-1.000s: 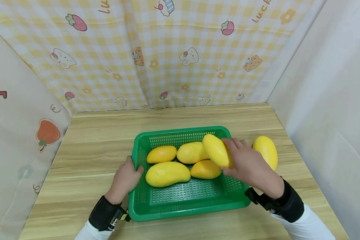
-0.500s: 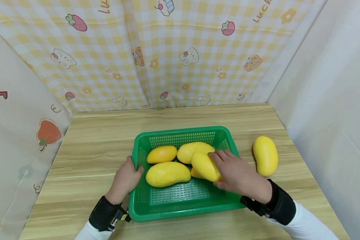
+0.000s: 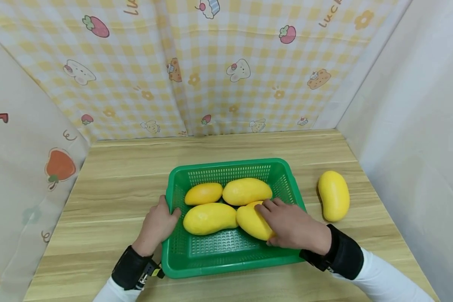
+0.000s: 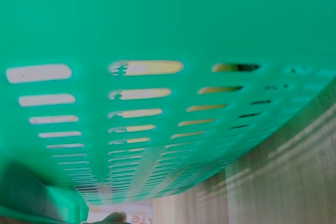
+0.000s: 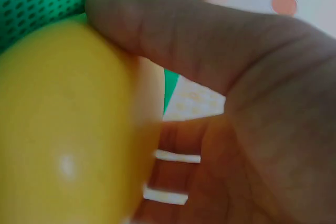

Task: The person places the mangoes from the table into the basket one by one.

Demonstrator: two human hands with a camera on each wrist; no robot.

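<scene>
My left hand (image 3: pixel 158 226) grips the left rim of a green plastic basket (image 3: pixel 234 272), thumb inside the wall. In the left wrist view the slotted basket wall (image 4: pixel 168 19) fills most of the picture. Low inside the basket, toward the right, my right hand (image 3: pixel 292 224) holds a yellow mango (image 3: pixel 252 222) between thumb and fingers. The right wrist view shows that mango (image 5: pixel 63 119) large, under the thumb. It mostly hides a more orange mango behind it. Beside it lie a big yellow mango (image 3: pixel 210 219), a smaller orange-yellow mango (image 3: pixel 204 193) and another yellow mango (image 3: pixel 247 191).
One more yellow mango (image 3: pixel 334 196) lies on the wooden table (image 3: pixel 128 176), right of the basket. A checked curtain (image 3: pixel 219 54) hangs at the back, with pale cloth walls at both sides.
My right hand has moved left and down with the mango, from above the basket's right part to low among the other mangoes. My left hand has stayed on the rim.
</scene>
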